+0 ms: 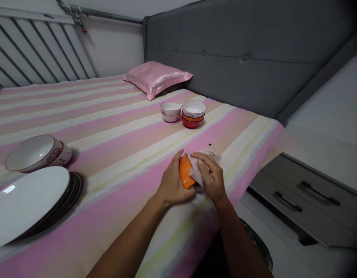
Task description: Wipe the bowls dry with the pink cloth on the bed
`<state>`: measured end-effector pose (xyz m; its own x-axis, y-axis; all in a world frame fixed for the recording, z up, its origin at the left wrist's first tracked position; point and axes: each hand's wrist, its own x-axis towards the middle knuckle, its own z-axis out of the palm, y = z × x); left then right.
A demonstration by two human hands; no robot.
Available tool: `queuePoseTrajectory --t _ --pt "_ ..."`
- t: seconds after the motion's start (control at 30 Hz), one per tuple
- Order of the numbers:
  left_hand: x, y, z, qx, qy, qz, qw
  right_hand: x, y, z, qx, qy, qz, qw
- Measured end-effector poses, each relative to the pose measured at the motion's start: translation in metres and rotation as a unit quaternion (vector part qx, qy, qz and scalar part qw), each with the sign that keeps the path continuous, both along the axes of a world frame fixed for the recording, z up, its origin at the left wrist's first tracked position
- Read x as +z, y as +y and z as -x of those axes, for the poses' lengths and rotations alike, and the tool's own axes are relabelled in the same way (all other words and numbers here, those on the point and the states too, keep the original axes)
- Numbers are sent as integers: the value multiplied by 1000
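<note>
Near the bed's front edge, my left hand [173, 180] is wrapped round an orange bowl [185, 172], tilted so its glossy outside faces me. My right hand [211, 174] presses a thin whitish cloth [197, 173] against the bowl's right side, with a loose corner of the cloth sticking out beyond my fingers. The bowl's far side and inside are hidden. Farther off stand two white bowls [170, 109], one in the other. Beside them is another stack, a white bowl [194, 108] over an orange bowl and a red bowl [192, 123].
At left lie a large white bowl [33, 152], tilted, and a stack of plates with a white plate [36, 200] on top. A pink pillow [158, 77] rests by the grey headboard [225, 50]. A grey drawer cabinet [308, 200] stands right of the striped bed [117, 220].
</note>
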<state>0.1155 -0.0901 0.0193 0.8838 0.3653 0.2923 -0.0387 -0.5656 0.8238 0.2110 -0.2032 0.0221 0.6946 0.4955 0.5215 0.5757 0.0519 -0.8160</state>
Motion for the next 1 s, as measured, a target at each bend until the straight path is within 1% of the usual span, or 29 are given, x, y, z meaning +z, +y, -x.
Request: queuePoseTrajectory --t 0.07,0.13,0.2,0.27,0.37,0.43,0.47,0.53,0.6,0.67,0.73,0.83,1.0 --pt "-1 2 0 -17 -2 -2 1000 -8 1 -6 5 107 -21 994" --pt "-1 4 0 -27 -6 -3 1000 -16 3 -11 10 191 -35 981" --pt "1 7 0 -24 1 3 1000 -24 4 -14 17 231 -40 972" --pt "2 10 1 -10 12 14 1000 -29 5 -16 29 230 -37 972" --pt "3 16 2 6 17 28 999 -28 3 -16 58 185 -30 981" --pt "3 20 3 2 15 32 999 -23 1 -13 73 139 -21 987" --pt "2 22 3 -2 14 32 999 -20 0 -12 69 108 -15 992" --pt "2 25 4 -11 17 19 1000 -14 -1 -9 41 30 -4 999" --pt "4 25 5 -17 17 -4 1000 -10 -2 -7 -4 -59 5 998" --pt "6 23 6 -30 8 -29 999 -8 -1 -5 -36 -137 15 990" --pt "9 20 7 -52 -4 -54 997 -8 -1 -3 -42 -194 29 980" --pt "13 15 7 -75 -5 -90 993 -9 -1 -2 -31 -220 41 974" --pt "17 12 6 -105 2 -110 988 -10 -7 -3 -36 -157 25 987"
